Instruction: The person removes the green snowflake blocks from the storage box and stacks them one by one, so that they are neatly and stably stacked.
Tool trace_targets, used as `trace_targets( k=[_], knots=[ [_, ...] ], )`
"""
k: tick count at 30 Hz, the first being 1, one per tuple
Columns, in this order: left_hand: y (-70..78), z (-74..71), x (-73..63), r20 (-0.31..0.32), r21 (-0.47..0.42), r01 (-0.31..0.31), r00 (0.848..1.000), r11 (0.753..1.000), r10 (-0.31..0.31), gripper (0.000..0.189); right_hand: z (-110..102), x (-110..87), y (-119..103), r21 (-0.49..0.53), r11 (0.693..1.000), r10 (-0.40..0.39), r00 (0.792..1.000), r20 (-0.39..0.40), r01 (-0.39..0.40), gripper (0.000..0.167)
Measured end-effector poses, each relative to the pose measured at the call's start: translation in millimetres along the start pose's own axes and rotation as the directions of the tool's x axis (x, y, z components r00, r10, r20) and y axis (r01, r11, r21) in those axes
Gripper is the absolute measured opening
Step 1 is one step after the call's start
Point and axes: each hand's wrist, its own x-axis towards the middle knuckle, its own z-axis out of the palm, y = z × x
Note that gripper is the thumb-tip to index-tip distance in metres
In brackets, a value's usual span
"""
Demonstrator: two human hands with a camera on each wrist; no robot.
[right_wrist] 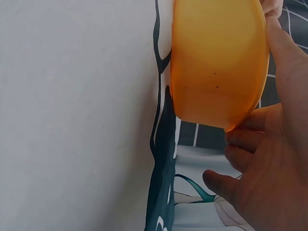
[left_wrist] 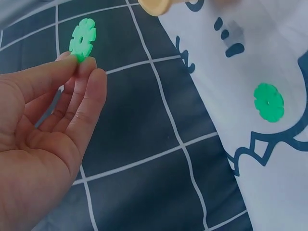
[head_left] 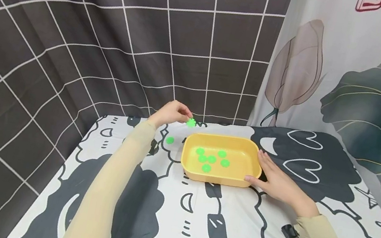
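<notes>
In the head view my left hand (head_left: 172, 112) is raised at the back of the table, left of a yellow plastic basin (head_left: 188, 175). Thumb and fingertips pinch the edge of a green notched plastic disc (left_wrist: 83, 38), held upright in the left wrist view. Another green disc (head_left: 169, 140) lies flat on the cloth between my left forearm and the basin. Several more green discs (head_left: 212, 159) are scattered on the basin's floor, mostly toward its left half. My right hand (head_left: 278, 183) holds the basin's right end, thumb at the near corner and fingers round the far one.
A black-and-white cartoon-print cloth (head_left: 173, 218) covers the table. Behind and to the left hangs a dark grid curtain (head_left: 151, 35), close to my left hand. A pale leaf-print curtain (head_left: 340, 47) hangs at the right. A small black object (head_left: 289, 231) lies by my right sleeve.
</notes>
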Motion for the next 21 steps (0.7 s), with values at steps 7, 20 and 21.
trace_targets(
  k=[7,20,21],
  knots=[
    [-15.9,-5.5,-7.4,-0.023,-0.003,0.022,0.999,1.0,-0.022,0.015,0,0.4,-1,-0.013,1.0,-0.002,1.0,-0.003,0.002,0.107],
    [-58.6,-4.6,-17.8,-0.062,-0.024,0.129,0.99,0.991,-0.13,0.018,-2,-1.1,-2,0.002,1.0,0.009,1.0,0.003,-0.009,0.107],
    [-62.0,-3.6,-18.6,-0.063,-0.023,0.139,0.988,0.99,-0.14,0.019,-2,-1.3,-2,0.004,1.0,0.007,1.0,0.003,-0.008,0.106]
  ],
)
